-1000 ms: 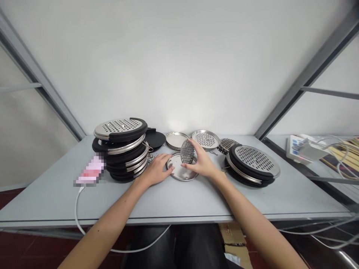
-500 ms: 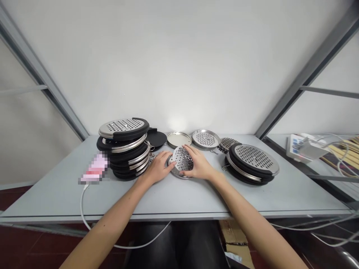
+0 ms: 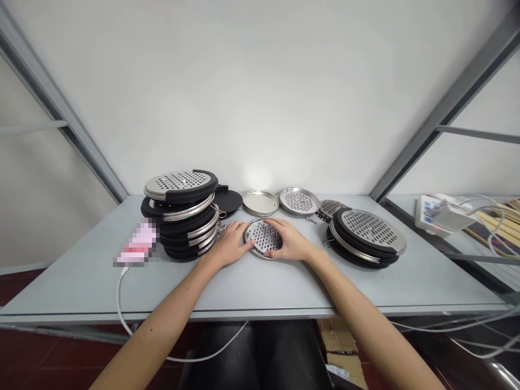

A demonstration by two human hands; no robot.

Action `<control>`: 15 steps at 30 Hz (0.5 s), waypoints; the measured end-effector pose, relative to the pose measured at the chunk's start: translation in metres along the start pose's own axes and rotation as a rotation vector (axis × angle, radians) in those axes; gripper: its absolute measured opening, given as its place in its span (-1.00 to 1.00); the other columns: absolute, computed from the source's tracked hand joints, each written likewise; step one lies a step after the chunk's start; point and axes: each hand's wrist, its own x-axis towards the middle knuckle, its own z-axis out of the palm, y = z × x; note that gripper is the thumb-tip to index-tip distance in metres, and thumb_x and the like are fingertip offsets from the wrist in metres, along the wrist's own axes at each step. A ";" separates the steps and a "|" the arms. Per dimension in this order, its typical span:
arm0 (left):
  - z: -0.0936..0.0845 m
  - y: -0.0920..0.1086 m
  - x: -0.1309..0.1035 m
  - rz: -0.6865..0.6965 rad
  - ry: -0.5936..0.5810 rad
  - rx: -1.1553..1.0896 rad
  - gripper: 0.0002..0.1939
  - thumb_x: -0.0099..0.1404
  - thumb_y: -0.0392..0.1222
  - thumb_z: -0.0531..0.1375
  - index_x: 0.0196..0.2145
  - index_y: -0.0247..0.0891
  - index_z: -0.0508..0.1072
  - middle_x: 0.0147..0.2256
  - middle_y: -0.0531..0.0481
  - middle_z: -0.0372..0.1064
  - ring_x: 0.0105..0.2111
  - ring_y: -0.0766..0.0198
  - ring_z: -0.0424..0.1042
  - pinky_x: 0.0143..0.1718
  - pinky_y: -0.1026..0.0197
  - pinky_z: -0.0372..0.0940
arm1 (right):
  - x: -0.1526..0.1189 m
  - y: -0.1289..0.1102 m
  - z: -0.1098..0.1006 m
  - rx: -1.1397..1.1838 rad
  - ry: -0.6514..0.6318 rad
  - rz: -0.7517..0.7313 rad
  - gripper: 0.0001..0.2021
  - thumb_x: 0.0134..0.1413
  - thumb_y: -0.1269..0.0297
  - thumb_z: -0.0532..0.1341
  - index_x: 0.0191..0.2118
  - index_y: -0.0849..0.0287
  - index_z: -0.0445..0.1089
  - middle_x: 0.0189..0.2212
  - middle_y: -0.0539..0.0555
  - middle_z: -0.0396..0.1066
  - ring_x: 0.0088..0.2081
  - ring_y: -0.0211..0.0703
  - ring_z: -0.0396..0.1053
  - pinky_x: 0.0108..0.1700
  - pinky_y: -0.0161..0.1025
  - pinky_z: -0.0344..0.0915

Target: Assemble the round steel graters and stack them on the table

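A round metal grater disc (image 3: pixel 264 236) lies flat in a shallow metal ring in front of me. My right hand (image 3: pixel 291 241) grips it from the right, thumb at the near edge and fingers at the far edge. From the left, my left hand (image 3: pixel 232 245) holds the rim, its thumb resting at the disc's near left side. Behind stand a plain metal dish (image 3: pixel 260 202) and a stack of rimmed grater discs (image 3: pixel 299 202), with a small wire clip (image 3: pixel 311 220) in front. Smaller perforated discs (image 3: pixel 332 209) lie farther right.
To the left rises a tall stack of black-edged round graters (image 3: pixel 181 195), with a black round plate (image 3: pixel 228 202) behind it. A shorter grater stack (image 3: pixel 368 233) stands at right. A pink phone-like item (image 3: pixel 140 244) with a white cable lies at left. A power strip (image 3: pixel 441 214) is far right.
The grater disc, tilted up on its near-left ring before, now lies flat inside the ring. Both hands have stayed around it, the right hand slightly lower.
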 end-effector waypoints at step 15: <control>0.001 0.000 -0.003 -0.041 -0.056 0.043 -0.64 0.32 -0.05 0.15 0.02 -0.23 0.43 0.05 -0.18 0.29 0.11 0.02 0.25 0.18 -0.02 0.16 | 0.002 -0.003 0.000 -0.031 -0.065 -0.015 -0.14 -0.27 0.04 0.40 0.21 0.27 0.22 0.15 0.33 0.29 0.16 0.22 0.25 0.19 0.12 0.15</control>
